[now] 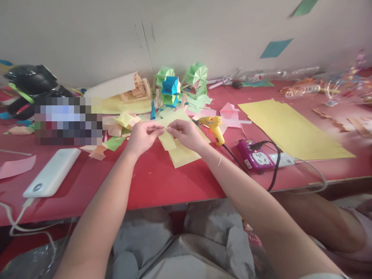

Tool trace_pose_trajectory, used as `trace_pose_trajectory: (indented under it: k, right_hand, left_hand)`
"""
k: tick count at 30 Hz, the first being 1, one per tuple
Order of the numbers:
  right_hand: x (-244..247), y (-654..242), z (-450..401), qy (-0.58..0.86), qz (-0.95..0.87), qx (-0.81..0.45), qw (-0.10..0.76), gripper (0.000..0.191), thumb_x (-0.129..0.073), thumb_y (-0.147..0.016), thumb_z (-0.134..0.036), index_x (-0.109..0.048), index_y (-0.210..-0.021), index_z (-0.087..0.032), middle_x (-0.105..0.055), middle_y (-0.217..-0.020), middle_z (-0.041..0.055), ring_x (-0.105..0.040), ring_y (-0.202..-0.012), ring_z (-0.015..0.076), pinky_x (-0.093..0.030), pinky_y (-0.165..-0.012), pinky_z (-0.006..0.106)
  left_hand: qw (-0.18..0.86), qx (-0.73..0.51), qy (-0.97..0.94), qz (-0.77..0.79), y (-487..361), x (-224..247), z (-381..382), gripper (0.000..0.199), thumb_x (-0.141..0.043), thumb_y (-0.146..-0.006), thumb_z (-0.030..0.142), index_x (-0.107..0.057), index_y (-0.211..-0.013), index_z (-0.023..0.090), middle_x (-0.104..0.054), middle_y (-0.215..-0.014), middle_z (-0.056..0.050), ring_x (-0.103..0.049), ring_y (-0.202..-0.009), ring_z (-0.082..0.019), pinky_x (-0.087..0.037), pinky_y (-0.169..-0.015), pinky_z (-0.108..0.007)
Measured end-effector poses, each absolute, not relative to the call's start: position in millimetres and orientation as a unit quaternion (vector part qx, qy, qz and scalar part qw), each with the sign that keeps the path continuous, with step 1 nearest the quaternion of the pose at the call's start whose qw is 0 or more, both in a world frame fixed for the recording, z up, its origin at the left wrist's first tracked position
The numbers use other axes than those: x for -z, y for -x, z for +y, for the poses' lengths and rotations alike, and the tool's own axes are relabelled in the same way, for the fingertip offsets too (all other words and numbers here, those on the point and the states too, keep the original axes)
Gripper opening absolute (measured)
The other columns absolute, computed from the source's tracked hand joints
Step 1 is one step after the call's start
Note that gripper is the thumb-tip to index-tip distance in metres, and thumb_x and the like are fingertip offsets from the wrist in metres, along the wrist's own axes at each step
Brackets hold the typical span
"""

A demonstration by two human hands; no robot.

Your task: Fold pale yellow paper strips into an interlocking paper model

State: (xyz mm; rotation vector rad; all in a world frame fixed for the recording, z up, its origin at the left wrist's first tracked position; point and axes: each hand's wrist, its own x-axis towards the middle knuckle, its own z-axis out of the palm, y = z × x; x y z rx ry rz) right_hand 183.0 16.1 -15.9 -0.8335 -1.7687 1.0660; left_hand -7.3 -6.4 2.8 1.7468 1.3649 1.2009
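Near the middle of the red table, my left hand and my right hand face each other with their fingertips pinched close together. Between and below them is a strip of pale yellow paper, its top edge at the fingertips of both hands. More pale yellow paper lies flat under my right hand. A yellow glue gun rests just right of my right hand. Green and blue folded paper shapes stand behind the hands.
A purple power socket with cables and large yellow sheets lie to the right. On the left are a white power bank, a blurred-out screen and paper scraps. Another person's leg shows at lower right.
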Motion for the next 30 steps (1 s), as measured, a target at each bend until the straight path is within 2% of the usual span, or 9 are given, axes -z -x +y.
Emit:
trace_pose_trajectory:
  k: [6,12,16,22,26,30]
  right_hand:
    - [17.5,-183.0,20.2,0.334,-0.677,-0.426,0.500,0.028,-0.065,-0.089,-0.048,-0.060,-0.084,-0.020,-0.065,-0.078,0.0021,-0.061,-0.073,0.0147,-0.055,-0.069,0.030]
    - [14.7,-184.4,19.2,0.320,-0.687,-0.433,0.489,0.032,-0.066,-0.088,-0.052,-0.058,-0.082,-0.021,-0.062,-0.077,0.0010,-0.062,-0.073,0.0145,-0.057,-0.072,0.031]
    - [14.1,-185.0,19.3,0.316,-0.678,-0.450,0.489,0.033,-0.066,-0.088,-0.051,-0.057,-0.080,-0.021,-0.060,-0.074,0.0007,-0.063,-0.069,0.0141,-0.060,-0.072,0.033]
    - [15.1,-183.6,22.2,0.340,-0.616,-0.476,0.528,0.037,-0.068,-0.085,-0.056,-0.056,-0.084,-0.021,-0.061,-0.077,0.0009,-0.065,-0.075,0.0147,-0.063,-0.070,0.031]
    - [18.4,-183.2,23.8,0.353,-0.602,-0.487,0.525,0.040,-0.067,-0.085,-0.059,-0.057,-0.086,-0.021,-0.064,-0.079,0.0022,-0.068,-0.077,0.0156,-0.064,-0.071,0.032]
    - [19.5,-184.0,24.4,0.365,-0.599,-0.476,0.531,0.042,-0.066,-0.086,-0.062,-0.057,-0.086,-0.021,-0.064,-0.077,0.0017,-0.068,-0.076,0.0152,-0.065,-0.070,0.032]
  left_hand:
    - [0.387,-0.470,-0.618,0.497,2.6,-1.8,-6.8,0.047,-0.090,-0.066,0.045,-0.076,-0.100,0.016,-0.080,-0.094,-0.011,-0.076,-0.092,-0.029,-0.063,-0.081,-0.040]
    - [0.360,-0.479,-0.617,0.510,5.4,-1.0,-5.6,0.038,-0.089,-0.067,0.048,-0.076,-0.083,0.016,-0.079,-0.088,-0.010,-0.076,-0.086,-0.028,-0.062,-0.079,-0.038]
    - [0.358,-0.479,-0.627,0.499,3.2,-3.7,-7.5,0.039,-0.087,-0.069,0.050,-0.076,-0.086,0.017,-0.079,-0.087,-0.009,-0.075,-0.085,-0.025,-0.061,-0.077,-0.036]
    - [0.341,-0.460,-0.635,0.518,-1.6,-7.5,-9.5,0.038,-0.082,-0.072,0.053,-0.069,-0.068,0.018,-0.071,-0.066,-0.003,-0.068,-0.064,-0.020,-0.057,-0.059,-0.030]
    - [0.362,-0.470,-0.619,0.514,-4.9,-7.3,-10.2,0.036,-0.080,-0.075,0.051,-0.065,-0.072,0.018,-0.070,-0.069,-0.003,-0.067,-0.053,-0.018,-0.055,-0.049,-0.028]
    - [0.398,-0.458,-0.620,0.498,-5.4,-6.1,-9.3,0.038,-0.085,-0.070,0.049,-0.064,-0.074,0.017,-0.069,-0.069,-0.003,-0.068,-0.050,-0.018,-0.055,-0.046,-0.027]
